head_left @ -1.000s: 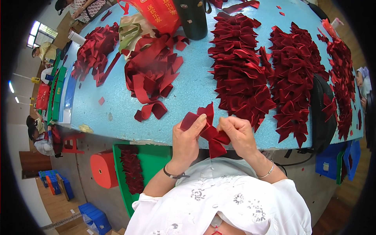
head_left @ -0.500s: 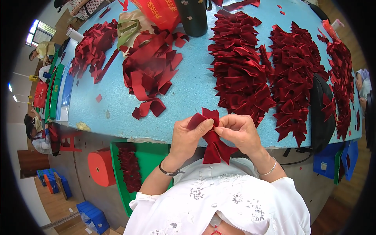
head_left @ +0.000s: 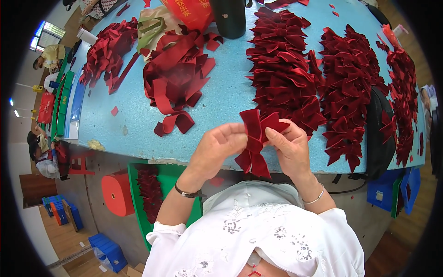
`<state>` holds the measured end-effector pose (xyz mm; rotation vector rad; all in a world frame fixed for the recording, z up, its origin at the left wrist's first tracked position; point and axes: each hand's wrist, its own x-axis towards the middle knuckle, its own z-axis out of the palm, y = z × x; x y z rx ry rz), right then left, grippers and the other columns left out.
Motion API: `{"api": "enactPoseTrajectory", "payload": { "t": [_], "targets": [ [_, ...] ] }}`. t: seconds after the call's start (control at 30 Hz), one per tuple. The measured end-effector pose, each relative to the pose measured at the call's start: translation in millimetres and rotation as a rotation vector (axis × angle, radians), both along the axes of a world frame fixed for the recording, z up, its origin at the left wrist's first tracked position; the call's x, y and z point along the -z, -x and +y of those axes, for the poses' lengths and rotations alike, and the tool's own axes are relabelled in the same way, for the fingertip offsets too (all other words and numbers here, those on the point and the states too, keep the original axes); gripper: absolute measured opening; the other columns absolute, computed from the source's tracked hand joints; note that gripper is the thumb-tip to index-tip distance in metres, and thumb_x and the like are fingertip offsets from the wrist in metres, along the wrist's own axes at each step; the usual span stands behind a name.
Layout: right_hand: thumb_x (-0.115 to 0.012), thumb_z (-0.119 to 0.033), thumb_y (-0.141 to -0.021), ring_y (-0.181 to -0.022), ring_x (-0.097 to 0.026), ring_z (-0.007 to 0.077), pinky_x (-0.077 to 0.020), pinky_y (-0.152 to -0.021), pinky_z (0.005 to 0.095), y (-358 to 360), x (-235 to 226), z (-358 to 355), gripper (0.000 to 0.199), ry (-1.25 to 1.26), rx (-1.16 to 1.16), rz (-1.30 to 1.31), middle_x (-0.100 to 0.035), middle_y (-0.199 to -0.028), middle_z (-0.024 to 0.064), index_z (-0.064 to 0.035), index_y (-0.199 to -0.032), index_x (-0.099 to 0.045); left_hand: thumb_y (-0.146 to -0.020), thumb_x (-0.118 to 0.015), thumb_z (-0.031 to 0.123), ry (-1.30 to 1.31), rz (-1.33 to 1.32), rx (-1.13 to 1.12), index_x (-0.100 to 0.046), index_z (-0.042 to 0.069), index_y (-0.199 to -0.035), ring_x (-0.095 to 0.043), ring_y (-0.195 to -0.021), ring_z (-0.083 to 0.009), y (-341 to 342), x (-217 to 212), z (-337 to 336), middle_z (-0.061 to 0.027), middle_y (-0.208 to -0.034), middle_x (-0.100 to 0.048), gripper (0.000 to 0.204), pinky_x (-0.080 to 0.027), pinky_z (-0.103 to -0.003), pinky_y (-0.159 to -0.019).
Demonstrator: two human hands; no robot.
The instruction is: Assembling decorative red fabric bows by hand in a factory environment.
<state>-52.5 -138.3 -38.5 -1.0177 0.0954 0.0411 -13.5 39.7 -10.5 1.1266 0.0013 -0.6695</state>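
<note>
A burgundy velvet bow (head_left: 254, 143) is held above the near edge of the blue speckled surface (head_left: 230, 97), in front of the person's chest. The left hand (head_left: 222, 150) has its thumb and fingers pinched together at the bow's left side, near its wrapped middle; the right hand (head_left: 291, 147) is clamped between thumb and fingers on the loop at its right. Just beyond lies a dense row of finished bows (head_left: 284, 69), with a second row (head_left: 344, 97) to its right and a black bag (head_left: 381, 134) beside that. A loose heap of cut red ribbon (head_left: 177, 69) lies left of the first row, near a dark tumbler (head_left: 228, 18). Below the surface's edge sit a green tray (head_left: 177, 173) and a red roll (head_left: 119, 194).
</note>
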Motion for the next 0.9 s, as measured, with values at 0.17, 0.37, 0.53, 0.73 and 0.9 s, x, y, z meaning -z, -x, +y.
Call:
{"api": "enactPoseTrajectory", "payload": {
  "t": [0.17,0.37,0.53,0.73,0.9],
  "targets": [
    [-0.063,-0.005,-0.082,-0.077,-0.062,0.0149,-0.0515,-0.067,0.0269,1.3,-0.3,-7.6,0.020,0.022,-0.052,-0.019,-0.064,-0.089,0.0100,0.0023,-0.099,-0.057,-0.079,-0.064,0.000,-0.069,-0.001,0.156,-0.055,-0.004,-0.109,-0.062,-0.084,-0.0121,4.6,-3.8,14.1,-0.0100,-0.098,-0.063,0.032,-0.051,-0.022,-0.070],
    [-0.066,-0.006,-0.079,-0.076,-0.061,0.0149,-0.0520,-0.066,0.0286,2.7,-11.5,-4.3,0.021,0.073,-0.152,0.071,-0.063,-0.087,0.0105,0.0014,-0.096,-0.056,-0.074,-0.066,-0.006,-0.235,-0.050,0.234,-0.054,-0.004,-0.112,-0.061,-0.085,-0.0105,-0.5,-14.4,14.3,-0.0101,-0.098,-0.063,0.039,-0.050,-0.022,-0.071],
    [-0.067,-0.005,-0.078,-0.075,-0.061,0.0165,-0.0528,-0.064,0.0311,1.6,-3.1,-2.0,0.021,0.136,-0.170,0.047,-0.063,-0.089,0.0109,0.0005,-0.095,-0.056,-0.076,-0.066,-0.004,-0.052,-0.117,0.056,-0.055,-0.004,-0.110,-0.060,-0.081,-0.0096,-2.8,-14.3,12.3,-0.0081,-0.094,-0.063,0.036,-0.049,-0.021,-0.071],
    [-0.066,-0.005,-0.079,-0.077,-0.062,0.0187,-0.0537,-0.063,0.0335,5.1,-0.9,9.6,0.017,-0.081,0.025,0.063,-0.062,-0.090,0.0108,-0.0013,-0.094,-0.057,-0.081,-0.065,0.005,-0.021,-0.002,-0.189,-0.058,-0.004,-0.106,-0.058,-0.080,-0.0084,1.1,-1.8,18.6,-0.0067,-0.091,-0.064,0.027,-0.047,-0.021,-0.074],
    [-0.067,-0.005,-0.079,-0.078,-0.061,0.0188,-0.0545,-0.064,0.0340,4.2,-3.9,14.9,0.019,-0.075,0.032,0.040,-0.062,-0.089,0.0102,-0.0023,-0.095,-0.057,-0.084,-0.064,0.009,-0.073,-0.143,-0.113,-0.061,-0.003,-0.100,-0.058,-0.077,-0.0074,5.3,6.0,15.9,-0.0050,-0.085,-0.065,0.021,-0.046,-0.020,-0.070]
  ]
}}
